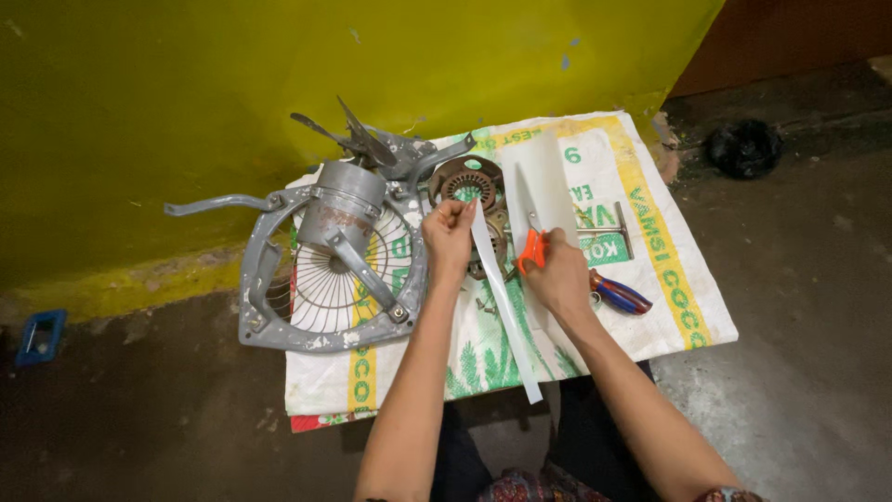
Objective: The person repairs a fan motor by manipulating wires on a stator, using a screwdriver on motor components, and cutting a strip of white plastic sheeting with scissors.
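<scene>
Left hand (449,237) pinches the white strip (502,297) taut at ten o'clock of the scissors (531,246), which the right hand (560,271) grips to cut.

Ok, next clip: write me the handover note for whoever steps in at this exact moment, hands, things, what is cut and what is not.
Left hand: pinches the top end of the long narrow white strip, which hangs down toward the person.
Right hand: holds the orange-handled scissors, blades up into the wide white sheet.
Done: the strip is cut free along most of its length.
Left: whether its top end is still joined to the sheet cannot be told.
Nearby on the printed woven sack: grey metal fan frame with motor, round copper-wound stator, red and blue handled pliers.
</scene>
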